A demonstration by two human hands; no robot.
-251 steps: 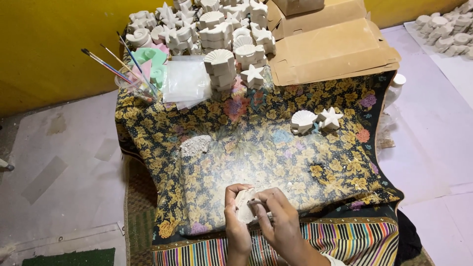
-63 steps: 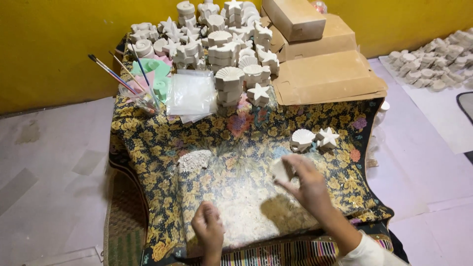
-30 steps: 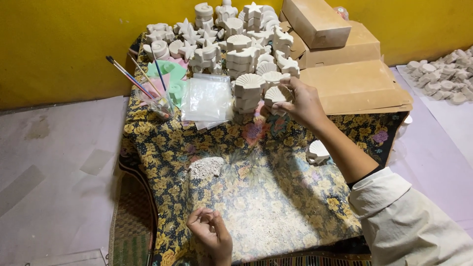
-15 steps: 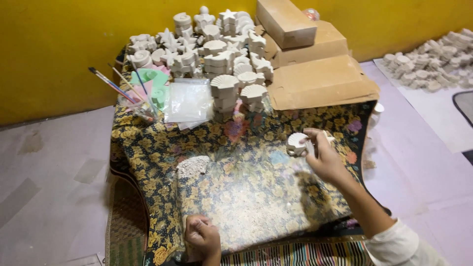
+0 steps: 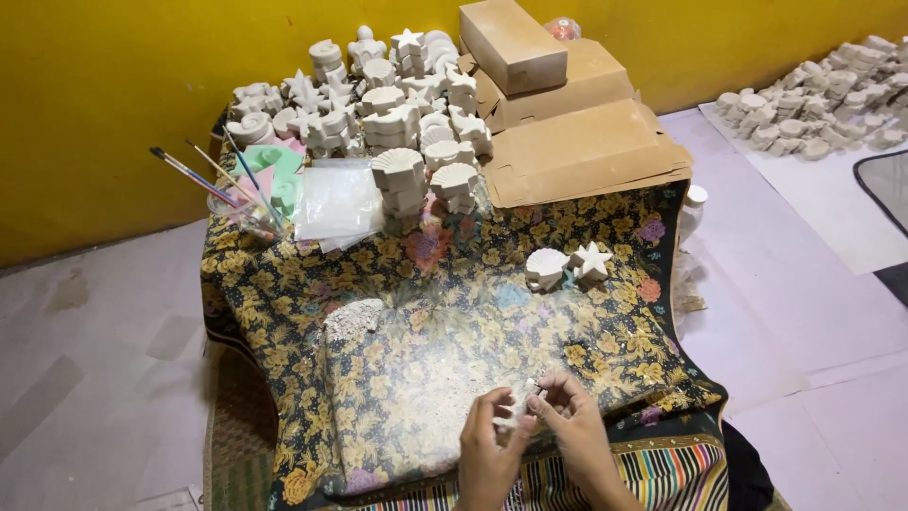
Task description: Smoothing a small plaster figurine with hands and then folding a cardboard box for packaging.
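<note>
My left hand (image 5: pixel 489 445) and my right hand (image 5: pixel 574 426) meet low over the flowered cloth (image 5: pixel 284 284), near its front edge. Together they pinch a small white plaster piece (image 5: pixel 518 409) between the fingertips; its shape is mostly hidden by the fingers. Under the hands the cloth is dusted with white powder (image 5: pixel 426 388). A shell-shaped plaster piece (image 5: pixel 546 268) and a star-shaped one (image 5: pixel 591 261) stand side by side on the cloth, up and to the right of the hands.
Several stacks of white plaster shapes (image 5: pixel 397 114) crowd the back by the yellow wall. Brown cardboard boxes (image 5: pixel 577 142) lie at back right. Brushes in a cup (image 5: pixel 241 203) and a clear plastic bag (image 5: pixel 336 199) sit at left. More plaster pieces (image 5: pixel 813 104) lie on the floor sheet.
My right hand came back from the shell and star pieces to the front edge with a small white piece. My left hand rose to meet it, and both now hold it.
</note>
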